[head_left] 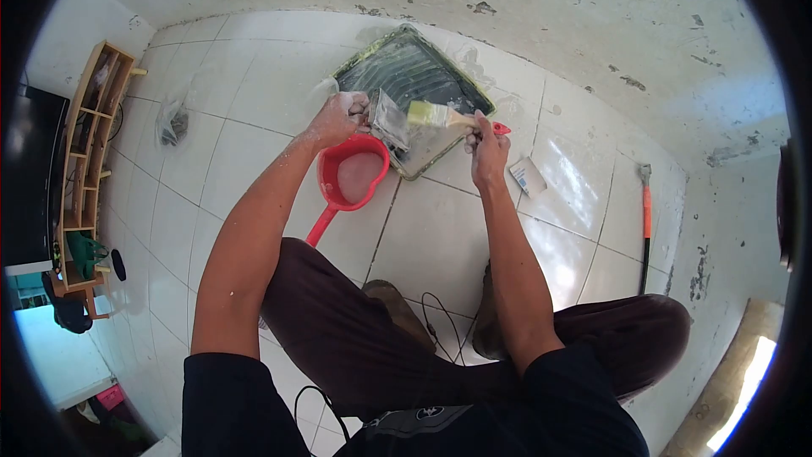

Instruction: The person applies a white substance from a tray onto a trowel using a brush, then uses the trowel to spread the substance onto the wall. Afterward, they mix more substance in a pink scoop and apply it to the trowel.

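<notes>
My left hand (pixel 340 118), dusted white, is closed round the handle of a flat metal scraper (pixel 389 121), whose blade is over the tray. In my right hand (pixel 488 148) is a paintbrush (pixel 440 115) with pale yellow-green bristles and a red handle tip, its bristles pointing left at the scraper. Beneath both tools lies a dark, paint-stained roller tray (pixel 423 63) with ridges. A red dipper (pixel 326 171) holding a whitish liquid is on the floor just below my left hand.
A small printed card (pixel 528 176) lies right of the tray. Farther right is a tool with an orange and black handle (pixel 647 218). A plastic bag (pixel 173 123) and a wooden shelf (pixel 85 152) are at left. A black cable (pixel 447 322) runs between the shoes.
</notes>
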A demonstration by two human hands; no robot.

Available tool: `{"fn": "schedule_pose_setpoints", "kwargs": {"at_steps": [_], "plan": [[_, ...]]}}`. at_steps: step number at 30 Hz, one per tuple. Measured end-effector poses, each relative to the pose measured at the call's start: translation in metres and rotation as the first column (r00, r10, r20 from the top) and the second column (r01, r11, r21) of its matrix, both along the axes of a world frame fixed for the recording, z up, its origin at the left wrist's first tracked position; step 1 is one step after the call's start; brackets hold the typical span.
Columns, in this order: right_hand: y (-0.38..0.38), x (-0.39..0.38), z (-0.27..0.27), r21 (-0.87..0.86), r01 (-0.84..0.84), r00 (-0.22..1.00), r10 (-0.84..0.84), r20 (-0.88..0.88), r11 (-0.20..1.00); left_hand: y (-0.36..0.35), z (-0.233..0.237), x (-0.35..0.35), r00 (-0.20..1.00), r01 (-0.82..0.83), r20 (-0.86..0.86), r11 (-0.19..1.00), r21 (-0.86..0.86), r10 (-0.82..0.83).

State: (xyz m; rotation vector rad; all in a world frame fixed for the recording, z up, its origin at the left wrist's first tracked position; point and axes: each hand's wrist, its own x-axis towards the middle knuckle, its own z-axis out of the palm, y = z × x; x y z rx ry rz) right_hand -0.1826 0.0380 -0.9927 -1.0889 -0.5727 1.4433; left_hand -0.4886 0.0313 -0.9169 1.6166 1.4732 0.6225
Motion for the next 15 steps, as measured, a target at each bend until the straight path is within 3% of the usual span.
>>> {"fn": "schedule_pose_setpoints", "kwargs": {"at_steps": [5,7,10,11,13,15], "plan": [[-0.009,-0.016,-0.010,-0.018,-0.004,0.998,0.005,0.068,1.000,0.008,0.001,0.000,0.984,0.004,-0.179,0.993,0.117,0.017],[-0.011,-0.007,-0.012,-0.034,-0.004,0.976,0.011,0.218,0.999,0.006,-0.009,-0.010,0.993,0.006,-0.117,0.999,0.043,-0.001],[-0.001,-0.001,-0.006,-0.015,0.062,0.996,-0.061,0.065,0.998,0.006,-0.006,-0.009,0.989,0.015,-0.145,0.990,0.142,0.006],[-0.003,-0.005,-0.004,-0.018,0.060,0.996,-0.059,0.066,0.998,0.003,-0.003,-0.005,0.990,0.014,-0.144,0.990,0.138,0.007],[-0.003,-0.015,-0.004,0.016,0.036,0.985,-0.038,0.168,0.999,0.002,0.013,0.010,0.996,-0.048,0.079,0.997,0.065,0.042],[-0.007,-0.014,-0.009,0.007,0.027,0.979,-0.028,0.204,1.000,0.009,-0.011,-0.004,0.999,-0.004,0.044,0.999,0.041,0.002]]}}
